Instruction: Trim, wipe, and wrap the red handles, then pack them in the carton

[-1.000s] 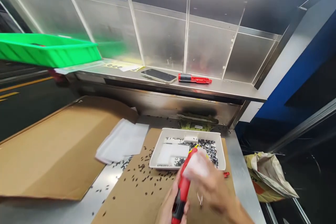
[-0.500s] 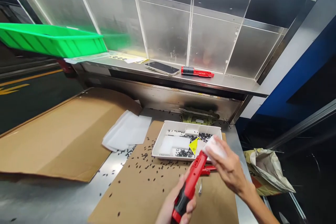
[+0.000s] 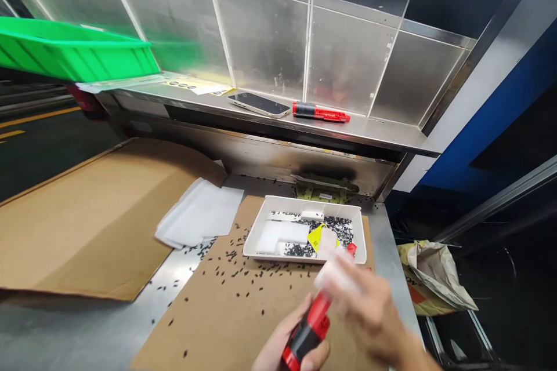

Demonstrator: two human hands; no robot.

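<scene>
At the lower middle, my left hand (image 3: 278, 339) is wrapped round a red-and-black handheld tool (image 3: 303, 333), which points up and to the right. My right hand (image 3: 376, 313), smeared by motion, grips a white wipe or soft pad (image 3: 337, 279) against the tool's upper end, hiding it. Whether the white piece is cloth or foam I cannot tell. Just beyond my hands stands a white tray (image 3: 256, 255) with many small black pieces (image 3: 300, 250), white sheets (image 3: 278, 235) and a yellow label (image 3: 315, 236) in it. A red part (image 3: 351, 249) shows beside my right hand.
Cardboard (image 3: 209, 313) covers part of the metal bench, with black pieces scattered over it. White sheets (image 3: 202, 214) lie by a large carton (image 3: 87, 220). A phone (image 3: 260, 104) and another red-and-black tool (image 3: 321, 112) rest on the shelf beside a green bin (image 3: 78, 58). A sack (image 3: 435, 278) stands right.
My right hand and the white piece have moved down and left along the tool, covering more of its red end. The view has shifted slightly.
</scene>
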